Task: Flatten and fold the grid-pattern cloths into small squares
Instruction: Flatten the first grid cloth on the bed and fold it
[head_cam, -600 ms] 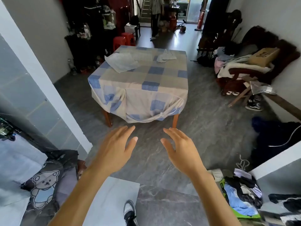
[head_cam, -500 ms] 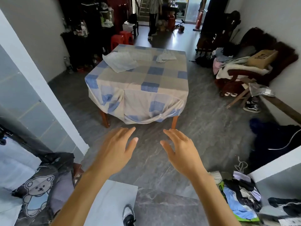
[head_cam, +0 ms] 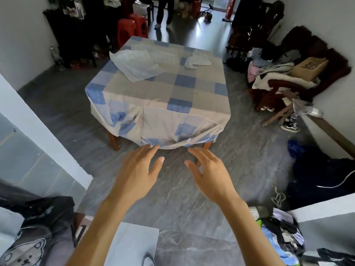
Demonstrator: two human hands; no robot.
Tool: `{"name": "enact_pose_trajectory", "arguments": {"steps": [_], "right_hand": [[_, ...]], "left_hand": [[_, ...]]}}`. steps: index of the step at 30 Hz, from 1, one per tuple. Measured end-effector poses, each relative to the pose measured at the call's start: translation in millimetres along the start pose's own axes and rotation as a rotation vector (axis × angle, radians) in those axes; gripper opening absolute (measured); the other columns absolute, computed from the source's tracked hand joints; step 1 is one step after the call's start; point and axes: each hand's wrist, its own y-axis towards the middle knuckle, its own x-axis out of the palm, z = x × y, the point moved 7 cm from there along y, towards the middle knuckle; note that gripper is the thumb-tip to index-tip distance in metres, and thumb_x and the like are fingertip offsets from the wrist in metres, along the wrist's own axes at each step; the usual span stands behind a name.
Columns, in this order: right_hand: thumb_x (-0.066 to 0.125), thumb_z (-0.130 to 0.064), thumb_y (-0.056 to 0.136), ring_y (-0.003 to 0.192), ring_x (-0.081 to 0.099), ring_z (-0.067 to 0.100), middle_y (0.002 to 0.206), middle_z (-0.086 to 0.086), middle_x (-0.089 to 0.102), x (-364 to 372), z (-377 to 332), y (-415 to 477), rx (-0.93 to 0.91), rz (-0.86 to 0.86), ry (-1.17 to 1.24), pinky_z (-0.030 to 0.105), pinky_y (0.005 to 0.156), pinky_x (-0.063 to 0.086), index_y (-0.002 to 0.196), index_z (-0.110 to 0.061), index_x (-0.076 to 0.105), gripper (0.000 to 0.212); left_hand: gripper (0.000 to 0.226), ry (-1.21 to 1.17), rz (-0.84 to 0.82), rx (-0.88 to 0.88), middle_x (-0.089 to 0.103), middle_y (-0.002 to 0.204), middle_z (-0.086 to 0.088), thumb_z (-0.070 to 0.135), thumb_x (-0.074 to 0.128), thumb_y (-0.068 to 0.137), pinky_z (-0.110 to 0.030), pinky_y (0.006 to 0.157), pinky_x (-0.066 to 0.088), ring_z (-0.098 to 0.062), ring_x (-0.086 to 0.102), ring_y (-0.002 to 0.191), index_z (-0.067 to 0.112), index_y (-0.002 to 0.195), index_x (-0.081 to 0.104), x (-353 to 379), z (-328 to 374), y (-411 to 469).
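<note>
**Both grips open and bare on the near side of the counter, cloths lying at its far end**

We are holding both grips out over the grey floor [head_cam: 172,200] on the near side of the counter [head_cam: 113,140]. The left grip [head_cam: 134,177] is lying flat in the air, palm down, fingers straight and a little apart, with nothing in it. The right grip [head_cam: 211,177] is hovering beside it, near but not touching, fingers loosely bent and fanned, also holding nothing. From the head camera the left fingertips [head_cam: 149,151] are meeting the hanging hem of the checked cover [head_cam: 169,91] that is draping the counter; we cannot tell whether they are touching it.

The grid-pattern cloths are lying on the counter's top, well apart from both grips. The larger cloth [head_cam: 134,66] is sitting rumpled at the counter's far left corner, one corner pointing toward the counter's middle. The smaller cloth [head_cam: 196,61] is sitting crumpled near the counter's far right edge. The near half of the counter's top is lying between them and the grips.

Beyond the counter's far end, red stools [head_cam: 125,30] and a person's legs [head_cam: 163,14] are showing. To the counter's right, a chair heaped with clothes [head_cam: 278,79] is standing against the wall, with a sneaker [head_cam: 290,126] on the floor beside it. On the counter's near right a clothes pile [head_cam: 280,233] is lying; on its near left, a dark bear-print fabric [head_cam: 26,246].
</note>
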Motion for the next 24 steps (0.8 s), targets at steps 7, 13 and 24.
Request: {"name": "enact_pose_trajectory", "arguments": {"steps": [7,13,24], "right_hand": [[0.052,-0.039,0.092,0.109,0.059,0.021,0.124,0.0,0.061,34,18,67,0.012,-0.063,0.044,0.041,0.087,0.051,0.126,-0.016,0.057,0.041],[0.05,-0.042,0.092,0.112,0.058,0.017,0.125,-0.001,0.061,38,48,150,0.012,-0.026,0.188,0.031,0.089,0.05,0.126,-0.017,0.059,0.043],[0.054,-0.036,0.094,0.111,0.058,0.025,0.125,0.004,0.062,40,126,303,-0.026,-0.05,0.21,0.038,0.093,0.047,0.125,-0.016,0.059,0.037]], "left_hand": [[0.053,0.002,0.009,-0.024,0.062,0.117,-0.005,0.046,0.035,0.093,-0.038,0.089,0.047,-0.026,0.056,0.105,0.01,0.124,0.057,13,-30,61],[0.049,0.079,-0.047,-0.051,0.061,0.115,-0.005,0.046,0.036,0.094,-0.041,0.085,0.048,-0.027,0.058,0.102,0.011,0.122,0.056,37,-47,132],[0.058,0.203,-0.061,-0.113,0.063,0.115,-0.007,0.05,0.029,0.092,-0.041,0.082,0.049,-0.028,0.059,0.1,0.01,0.125,0.055,46,-50,282]]}}
